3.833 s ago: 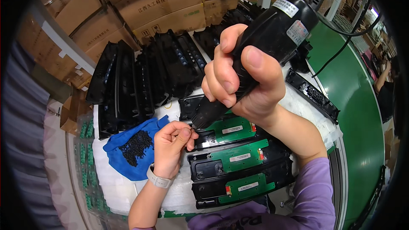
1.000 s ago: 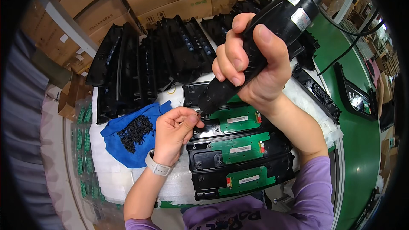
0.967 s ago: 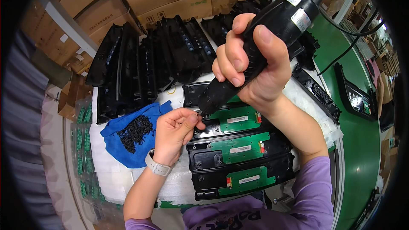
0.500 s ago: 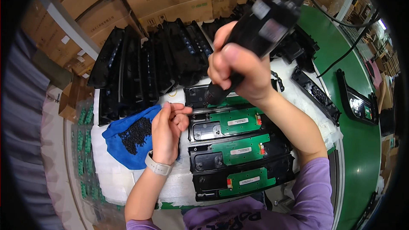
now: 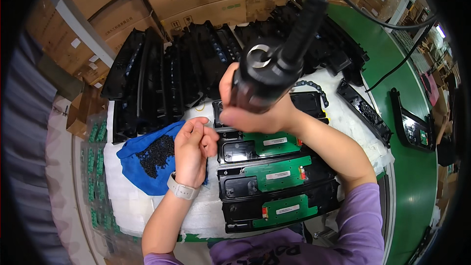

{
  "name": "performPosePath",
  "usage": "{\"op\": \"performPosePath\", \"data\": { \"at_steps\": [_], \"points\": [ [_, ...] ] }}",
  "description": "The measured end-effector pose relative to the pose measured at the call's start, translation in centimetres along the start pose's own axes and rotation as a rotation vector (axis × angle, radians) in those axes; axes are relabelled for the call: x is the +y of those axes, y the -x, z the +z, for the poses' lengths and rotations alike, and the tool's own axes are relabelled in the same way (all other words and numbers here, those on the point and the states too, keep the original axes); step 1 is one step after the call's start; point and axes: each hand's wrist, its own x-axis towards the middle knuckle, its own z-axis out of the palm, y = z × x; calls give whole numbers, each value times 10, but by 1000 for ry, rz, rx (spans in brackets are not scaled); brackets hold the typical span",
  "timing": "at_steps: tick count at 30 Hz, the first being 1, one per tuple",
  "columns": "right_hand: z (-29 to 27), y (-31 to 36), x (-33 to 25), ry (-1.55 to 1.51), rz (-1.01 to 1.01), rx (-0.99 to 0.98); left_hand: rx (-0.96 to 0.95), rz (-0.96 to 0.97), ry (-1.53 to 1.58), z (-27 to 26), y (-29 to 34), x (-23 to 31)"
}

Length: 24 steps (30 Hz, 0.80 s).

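Swung more upright since half a second earlier, the power driver (image 5: 262, 84) showed its rear end to the camera, and its cable sleeve (image 5: 301, 32) had come leftward; the fingers of the left hand (image 5: 190, 145), looser then, were now curled in. The right hand (image 5: 265, 121) was wrapped round the driver's body over the far part of a row of black panels (image 5: 236, 187). The tool's tip was hidden, so contact with a panel could not be told. Just left of the row, the left hand had its thumb against bent fingers; whether it pinched anything small could not be made out.

Judging by that grip, good handling called for keeping the tool square to the panel, pressing straight along its axis, with the free fingers clear of the tip. A slanted push would probably slip and mark the plastic.

Four panels lay side by side, long and narrow, the farthest partly covered by the right hand. Each of the three nearer ones carried a green circuit board (image 5: 289, 166) with a white label (image 5: 278, 174). A small red part (image 5: 302, 172) sat towards the board's right end on two, but at its left on the nearest. Farther left, a blue cloth (image 5: 131, 169) bore a heap of small black pieces (image 5: 156, 156), probably screws.
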Motion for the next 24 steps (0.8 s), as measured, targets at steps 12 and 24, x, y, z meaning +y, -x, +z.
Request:
{"op": "performPosePath", "data": {
  "at_steps": [12,24],
  "points": [
    [6,0,-1,192,-251,20,19,20,-80,20,5,-5],
    [-20,-2,-36,-591,-105,259,-195,-47,-211,23,16,5]
  ]
}}
